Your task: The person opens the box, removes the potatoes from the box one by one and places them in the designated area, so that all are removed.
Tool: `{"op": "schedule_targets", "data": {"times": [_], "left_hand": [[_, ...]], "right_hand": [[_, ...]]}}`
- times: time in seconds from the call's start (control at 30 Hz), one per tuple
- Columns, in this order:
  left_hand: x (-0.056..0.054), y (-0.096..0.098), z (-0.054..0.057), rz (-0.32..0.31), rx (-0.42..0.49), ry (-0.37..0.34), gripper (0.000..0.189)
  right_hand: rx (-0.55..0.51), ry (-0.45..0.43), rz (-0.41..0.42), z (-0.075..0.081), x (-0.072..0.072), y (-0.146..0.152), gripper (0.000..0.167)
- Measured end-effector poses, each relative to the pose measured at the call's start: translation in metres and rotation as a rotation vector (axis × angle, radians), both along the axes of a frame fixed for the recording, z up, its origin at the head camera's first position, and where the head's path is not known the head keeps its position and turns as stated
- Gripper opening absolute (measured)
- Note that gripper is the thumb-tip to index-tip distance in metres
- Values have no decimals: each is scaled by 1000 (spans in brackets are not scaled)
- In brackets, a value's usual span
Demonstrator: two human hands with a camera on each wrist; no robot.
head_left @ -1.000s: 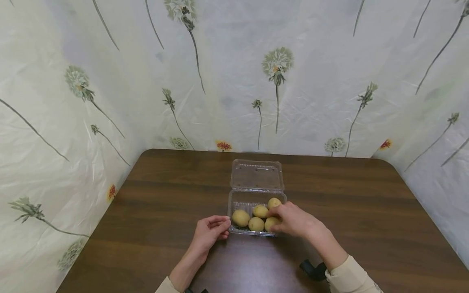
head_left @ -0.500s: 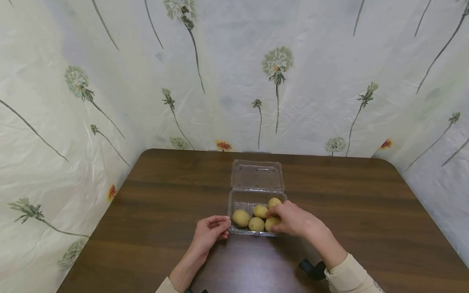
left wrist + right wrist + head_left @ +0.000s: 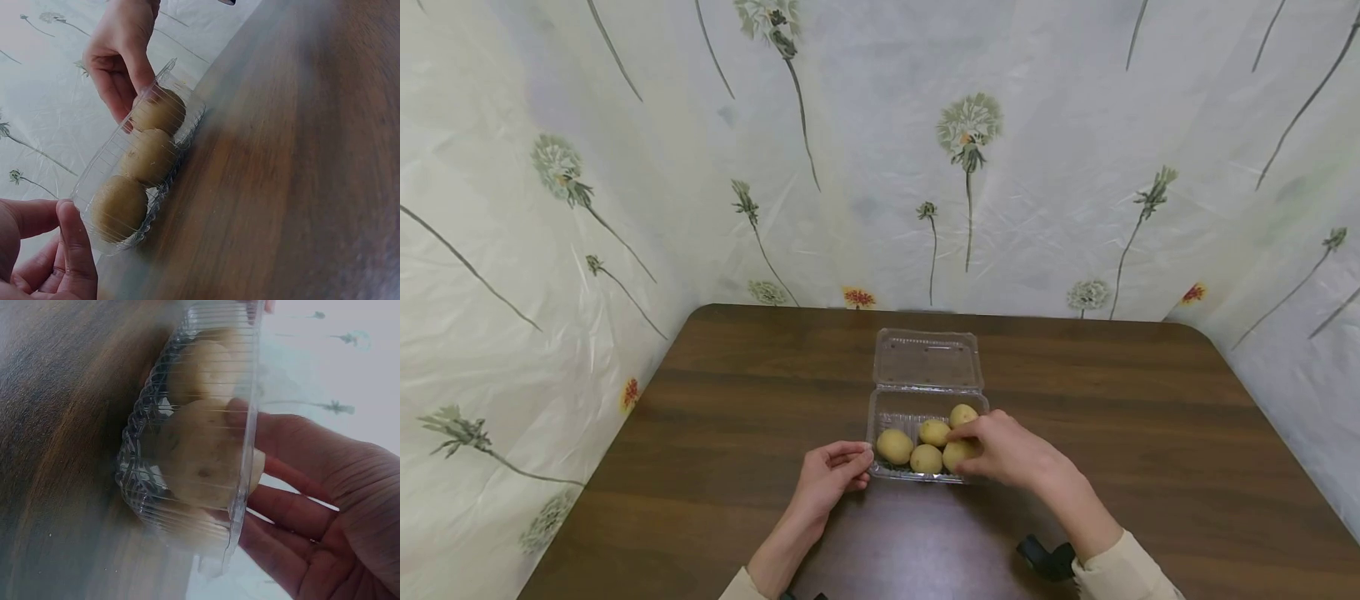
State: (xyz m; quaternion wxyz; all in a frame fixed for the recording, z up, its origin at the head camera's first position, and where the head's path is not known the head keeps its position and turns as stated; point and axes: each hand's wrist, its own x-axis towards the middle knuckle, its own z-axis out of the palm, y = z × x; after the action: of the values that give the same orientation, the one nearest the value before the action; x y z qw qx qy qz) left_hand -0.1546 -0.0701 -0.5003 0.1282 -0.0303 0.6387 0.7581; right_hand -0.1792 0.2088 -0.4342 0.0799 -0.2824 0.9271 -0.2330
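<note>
Little has shifted over the last second: the right hand (image 3: 1011,450) keeps its grip around a potato (image 3: 957,456) inside the open plastic clamshell (image 3: 895,403), while the left hand (image 3: 835,468) pinches the near-left rim. Four other potatoes (image 3: 894,447) lie left of and beyond the right grip; handling seems paused, the held one unreleased.

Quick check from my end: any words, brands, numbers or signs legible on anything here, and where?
None: no readable text in any view.
Clear container: faint marks on its open lid, too small to make out.
Potatoes: no stickers or print visible.
Backdrop: printed flowers, no lettering visible.
</note>
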Motion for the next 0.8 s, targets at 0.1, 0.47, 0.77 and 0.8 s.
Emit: {"op": "schedule_targets", "data": {"times": [0.1,0.47,0.77,0.8], "left_hand": [[0,0,0,1,0,2,34],[0,1,1,7,8,6,34],[1,-1,2,3,-14,-15,34],[1,-1,2,1,-14,-16,34]], "right_hand": [[-51,-14,-9,-3,1,4,37],[-319,16,-30,-21,9,16,38],[-505,-79,-111,-21,17,18,41],[-511,-80,-117,-22,18,18,42]]}}
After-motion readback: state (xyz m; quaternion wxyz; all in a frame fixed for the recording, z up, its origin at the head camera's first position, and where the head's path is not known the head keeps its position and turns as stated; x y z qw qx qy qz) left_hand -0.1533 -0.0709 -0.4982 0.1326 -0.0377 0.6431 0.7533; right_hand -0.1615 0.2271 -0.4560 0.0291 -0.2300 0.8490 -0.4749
